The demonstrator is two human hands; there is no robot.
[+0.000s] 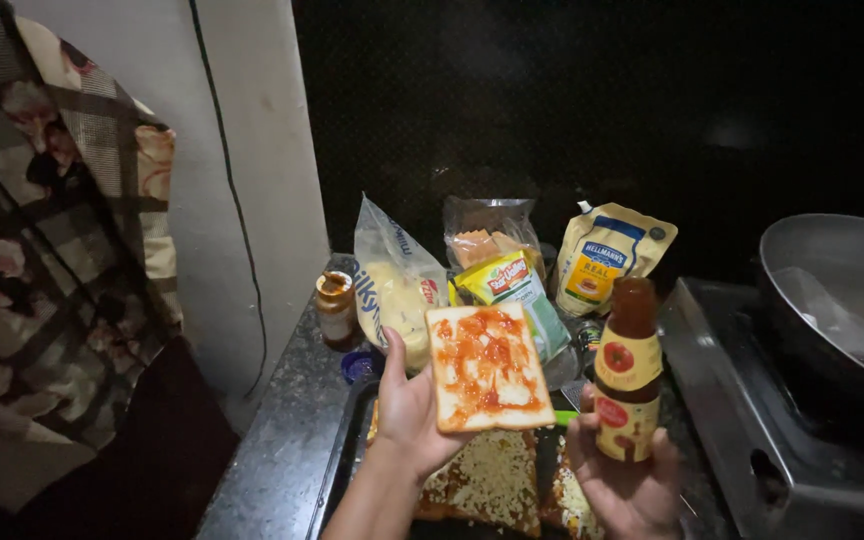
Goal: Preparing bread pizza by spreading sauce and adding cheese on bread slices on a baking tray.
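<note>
1. Above the dark tray [344, 450], held up level on the left hand [410, 412]: one slice of white bread [488, 367], squarish, pale crumb with a thin tan crust; smeared unevenly with red-orange sauce, thickest at the top and down the left side, bare patches toward the lower right corner.
2. Left hand cupped beneath the slice, thumb up along its left edge, fingers hidden behind; gripping nothing else.
3. Just right of the slice, upright in the right hand [628, 480]: a sauce bottle [628, 372], dark reddish-brown neck, yellow and red label with a tomato picture; fingers wrapped round the lower half; whether capped, cannot tell.
4. Below both hands, lying on the tray: more bread slices [487, 482] covered in pale grated topping.
5. Behind, along the dark stone counter [262, 470]: a small brown jar [335, 308], a clear bag of pale yellow contents [394, 282], a yellow and green packet [512, 285], a clear bag of orange slices [487, 240], a white and yellow pouch [607, 255].
6. Far right: a metal stove [752, 420] carrying a wide dark pan [837, 300].
</note>
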